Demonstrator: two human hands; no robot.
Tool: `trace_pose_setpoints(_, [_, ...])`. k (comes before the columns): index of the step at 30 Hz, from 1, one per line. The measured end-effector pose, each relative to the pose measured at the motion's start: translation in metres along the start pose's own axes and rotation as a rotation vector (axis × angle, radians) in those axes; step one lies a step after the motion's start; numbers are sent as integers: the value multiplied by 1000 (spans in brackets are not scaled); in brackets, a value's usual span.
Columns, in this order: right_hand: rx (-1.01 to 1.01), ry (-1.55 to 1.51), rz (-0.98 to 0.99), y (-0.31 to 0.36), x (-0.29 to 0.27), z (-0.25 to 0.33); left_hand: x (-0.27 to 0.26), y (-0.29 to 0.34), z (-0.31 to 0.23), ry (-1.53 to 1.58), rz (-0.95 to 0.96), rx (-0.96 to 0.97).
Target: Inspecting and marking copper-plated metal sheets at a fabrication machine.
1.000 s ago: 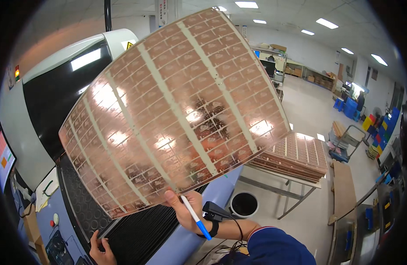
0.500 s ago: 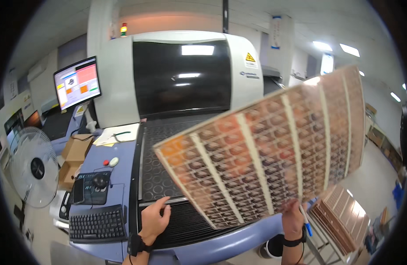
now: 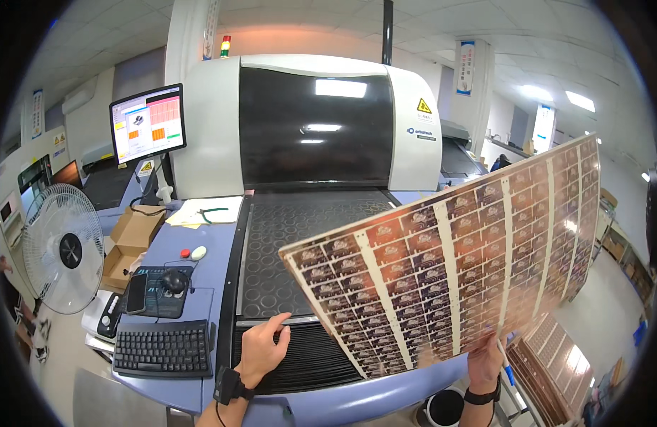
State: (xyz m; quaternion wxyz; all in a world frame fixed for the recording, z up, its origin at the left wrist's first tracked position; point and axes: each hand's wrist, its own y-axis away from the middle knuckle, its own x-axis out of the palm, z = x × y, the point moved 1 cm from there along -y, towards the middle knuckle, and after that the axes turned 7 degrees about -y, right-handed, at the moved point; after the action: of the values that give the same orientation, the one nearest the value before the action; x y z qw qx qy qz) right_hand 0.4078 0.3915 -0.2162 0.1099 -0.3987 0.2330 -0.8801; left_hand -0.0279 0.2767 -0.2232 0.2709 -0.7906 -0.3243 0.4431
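A large copper-coloured circuit board panel [image 3: 478,245], with rows of small rectangular units split by pale strips, is tilted up on the right. My right hand [image 3: 484,368] grips its lower edge. A pen with a blue end [image 3: 509,371] sticks out from the same hand. My left hand [image 3: 264,349] is empty, thumb and fingers apart, over the black ribbed cover [image 3: 300,363] at the machine's front. Beyond it lies the machine's black bed with circle marks [image 3: 275,263], partly hidden by the panel.
A keyboard [image 3: 163,349], mouse [image 3: 174,280], phone [image 3: 137,293] and pliers [image 3: 213,211] lie on the left ledge under a monitor [image 3: 147,122]. A fan [image 3: 61,249] stands far left. More panels [image 3: 549,356] are stacked at lower right, near a bin [image 3: 442,407].
The panel has swung slightly in my right hand and now shows sharply. My view has shifted, so the machine sits further right in the picture. The left hand stays empty.
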Motion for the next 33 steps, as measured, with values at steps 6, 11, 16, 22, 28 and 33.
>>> trace_pose_setpoints(6, [-10, -16, -344, -50, 32, 5, -4, -5, 0, 725, 212, -406])
trace_pose_setpoints(11, [238, 193, -60, -99, 69, 0, -12, -9, 19, 1177, 468, -475])
trace_pose_setpoints(16, [358, 753, 309, -131, 120, -47, -29, -14, 14, 1542, 590, -391])
trace_pose_setpoints(22, [291, 968, 483, -167, 113, -107, -22, -11, 25, 1478, 451, -616])
trace_pose_setpoints(28, [259, 1062, 905, -98, 164, -84, -16, -11, 44, 1452, 91, -740])
trace_pose_setpoints(33, [-97, 1236, 1228, -16, 165, -86, -11, -18, 35, 1354, -70, -786])
